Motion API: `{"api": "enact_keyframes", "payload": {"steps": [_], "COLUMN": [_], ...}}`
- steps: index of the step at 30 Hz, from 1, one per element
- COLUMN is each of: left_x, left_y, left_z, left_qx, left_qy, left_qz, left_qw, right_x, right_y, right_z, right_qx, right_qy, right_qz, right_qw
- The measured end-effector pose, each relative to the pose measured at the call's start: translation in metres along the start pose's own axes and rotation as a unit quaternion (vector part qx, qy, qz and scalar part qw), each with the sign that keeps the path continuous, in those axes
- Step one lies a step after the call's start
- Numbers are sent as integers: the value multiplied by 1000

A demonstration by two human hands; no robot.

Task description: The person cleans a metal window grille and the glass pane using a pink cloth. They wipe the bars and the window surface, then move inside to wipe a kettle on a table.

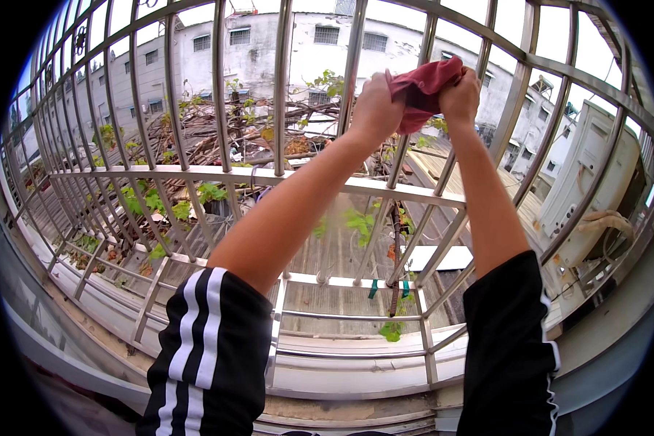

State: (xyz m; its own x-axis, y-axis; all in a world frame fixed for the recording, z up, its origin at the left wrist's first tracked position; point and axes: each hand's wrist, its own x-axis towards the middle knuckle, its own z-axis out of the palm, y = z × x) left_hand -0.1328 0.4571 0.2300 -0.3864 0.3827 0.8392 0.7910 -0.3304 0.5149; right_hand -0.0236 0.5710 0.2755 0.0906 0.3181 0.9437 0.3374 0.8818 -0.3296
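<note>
A dark red cloth (428,82) is stretched and bunched between my two raised hands, in front of the upper bars of a stainless steel window cage (280,92). My left hand (379,106) grips its left side, with the fingertips partly hidden behind the fabric. At the cloth's right end, my right hand (461,98) is closed on the other side. Both arms reach up and forward, in black sleeves with white trim. Whether the cloth touches the bars behind it I cannot tell.
A horizontal rail (327,182) crosses below my hands. An air conditioner outdoor unit (583,180) sits outside at right. Green strips (373,289) are tied to the lower bars near a rusty rod (397,245). Beyond lie vines, dry branches (196,131) and a corrugated roof (316,256).
</note>
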Motion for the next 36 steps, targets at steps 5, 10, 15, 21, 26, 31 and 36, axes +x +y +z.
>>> {"api": "enact_keyframes", "payload": {"steps": [5, 10, 15, 21, 26, 31, 36], "left_x": [30, 24, 17, -13, -55, -83, -92], "left_y": [-5, -24, -32, -40, -63, -77, -87], "left_z": [19, 70, 73, 83, 84, 88, 84], "left_qx": [87, 73, 64, 24, 26, 38, 81], "left_qy": [28, -15, 3, 29, 9, -8, -25], "left_qz": [9, 30, 5, 30, 11, -20, -20], "left_qw": [996, 997, 998, 999, 1000, 999, 996], "right_x": [50, 48, 14, -22, -73, -105, -118], "right_y": [14, 15, 19, -4, 9, 14, 21], "right_z": [35, 69, 80, 48, 54, 51, 51], "right_qx": [-53, 50, 193, 100, 44, 24, 9], "right_qy": [-102, -194, -114, -172, -136, -161, -196], "right_qz": [-10, -15, -99, 20, 42, 76, 87], "right_qw": [993, 980, 970, 980, 989, 984, 977]}}
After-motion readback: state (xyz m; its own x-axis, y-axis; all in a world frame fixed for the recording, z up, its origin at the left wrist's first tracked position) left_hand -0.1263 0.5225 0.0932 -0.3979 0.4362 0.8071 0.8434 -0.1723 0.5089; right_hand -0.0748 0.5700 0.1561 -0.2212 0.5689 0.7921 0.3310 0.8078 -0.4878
